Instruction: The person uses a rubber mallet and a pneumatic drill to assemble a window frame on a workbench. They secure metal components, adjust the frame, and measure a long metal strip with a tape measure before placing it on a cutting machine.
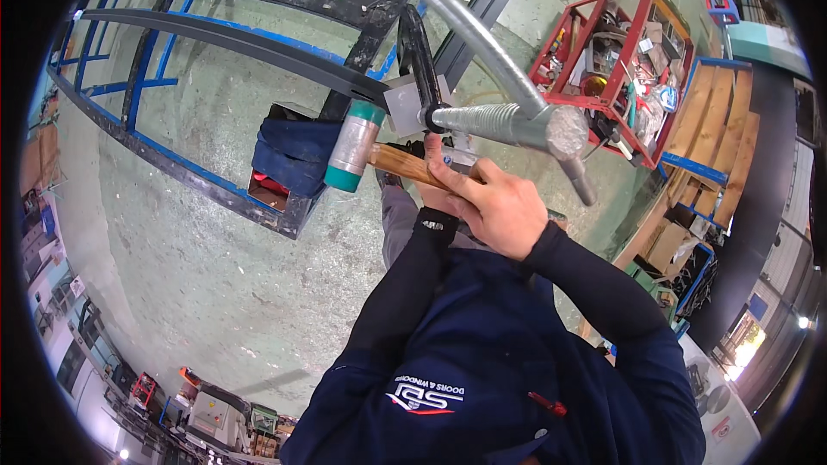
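My right hand point(508, 215) is closed around the wooden handle of a mallet point(401, 162). The mallet's head is silver with green faces and points to the left. My left hand point(435, 194) lies beside and partly behind the handle; one finger or thumb reaches up to a dark fitting. The rest of its fingers are hidden by the handle and my right hand. Just above my hands, a thick threaded metal screw point(482, 120) with a long crossbar point(465, 21) meets a black metal arm point(418, 60).
Black and blue metal framing point(233, 30) spans the upper left. A dark blue cloth point(295, 155) drapes over a box by the frame. At the upper right stands a red metal cart point(616, 108) full of tools and scraps. Wooden planks point(711, 120) lie beyond it.
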A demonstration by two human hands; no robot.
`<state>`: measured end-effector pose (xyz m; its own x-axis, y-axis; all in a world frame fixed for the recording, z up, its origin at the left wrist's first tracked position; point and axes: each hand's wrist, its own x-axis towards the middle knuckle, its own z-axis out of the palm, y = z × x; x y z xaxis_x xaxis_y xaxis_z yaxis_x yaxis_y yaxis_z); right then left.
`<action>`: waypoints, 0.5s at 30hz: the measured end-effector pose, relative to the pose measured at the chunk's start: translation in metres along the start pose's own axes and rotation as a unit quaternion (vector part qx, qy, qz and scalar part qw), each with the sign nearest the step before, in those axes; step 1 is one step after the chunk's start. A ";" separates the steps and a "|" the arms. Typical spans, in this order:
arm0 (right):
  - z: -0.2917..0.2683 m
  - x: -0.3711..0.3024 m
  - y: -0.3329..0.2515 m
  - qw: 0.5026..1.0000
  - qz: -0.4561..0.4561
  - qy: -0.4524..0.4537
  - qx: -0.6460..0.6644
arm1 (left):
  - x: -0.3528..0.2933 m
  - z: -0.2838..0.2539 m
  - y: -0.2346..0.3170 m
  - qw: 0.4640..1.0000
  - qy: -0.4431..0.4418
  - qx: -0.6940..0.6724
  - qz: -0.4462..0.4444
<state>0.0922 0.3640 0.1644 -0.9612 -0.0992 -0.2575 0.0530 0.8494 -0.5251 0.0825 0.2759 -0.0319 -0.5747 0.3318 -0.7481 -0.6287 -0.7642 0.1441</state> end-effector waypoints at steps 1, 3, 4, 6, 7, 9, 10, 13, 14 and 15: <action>0.005 -0.002 -0.002 1.000 -0.007 0.015 0.015 | -0.013 0.016 0.010 0.998 -0.011 -0.034 -0.050; 0.016 -0.007 -0.013 0.998 -0.022 0.045 0.046 | 0.000 0.016 0.000 0.993 0.092 0.035 0.070; 0.014 -0.009 -0.016 0.998 -0.042 0.025 0.039 | -0.002 0.023 0.000 0.972 0.146 0.085 0.163; 0.006 -0.012 -0.021 0.997 -0.077 -0.012 0.027 | -0.016 0.033 0.010 0.950 0.196 0.193 0.146; 0.007 -0.017 -0.022 0.995 -0.087 -0.015 0.048 | -0.021 0.038 0.011 0.947 0.179 0.206 0.171; 0.011 -0.026 -0.023 0.989 -0.112 -0.023 0.093 | -0.027 0.036 0.011 0.939 0.144 0.223 0.218; 0.013 -0.031 -0.023 0.989 -0.106 -0.051 0.095 | -0.024 0.028 0.011 0.935 0.125 0.228 0.241; 0.010 -0.041 -0.024 0.987 -0.085 -0.078 0.110 | -0.021 0.016 0.010 0.944 0.099 0.195 0.245; 0.016 -0.047 -0.019 0.987 -0.087 -0.056 0.126 | -0.019 0.015 0.011 0.950 0.089 0.173 0.245; 0.015 -0.053 -0.015 0.987 -0.069 -0.052 0.135 | -0.017 0.013 0.009 0.955 0.079 0.149 0.245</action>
<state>0.1461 0.3492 0.1740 -0.9317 -0.2697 -0.2432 0.0071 0.6561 -0.7547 0.0796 0.2706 -0.0098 -0.7673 -0.1304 -0.6279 -0.4391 -0.6067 0.6626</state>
